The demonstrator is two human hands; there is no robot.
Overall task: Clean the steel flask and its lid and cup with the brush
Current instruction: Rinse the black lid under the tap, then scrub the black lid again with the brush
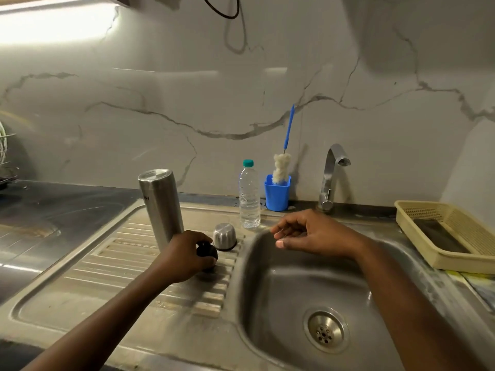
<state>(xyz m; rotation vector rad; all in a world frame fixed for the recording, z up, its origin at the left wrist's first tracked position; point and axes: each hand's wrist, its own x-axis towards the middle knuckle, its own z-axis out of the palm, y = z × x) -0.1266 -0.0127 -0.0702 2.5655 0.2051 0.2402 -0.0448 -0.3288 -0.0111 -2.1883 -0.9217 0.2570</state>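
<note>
Gripping the lid [207,250] with curled fingers, my left hand [184,257] rested on the ribbed drainboard [120,263]; my right hand [316,234] hung loosely curled, holding nothing. The flask [160,204] stood just beyond the left hand, the cup [224,236] just beside it, the brush [281,168] beyond the right hand. Risk: 1 wrist knock could topple the tall flask.

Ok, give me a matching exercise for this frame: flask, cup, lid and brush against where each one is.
Things:
1 steel flask
2 steel cup
3 black lid
4 brush

Places:
A in the blue holder
B gripped by the left hand
C standing tall on the drainboard
D on the drainboard, just in front of the water bottle

Pairs: 1-C, 2-D, 3-B, 4-A
</note>
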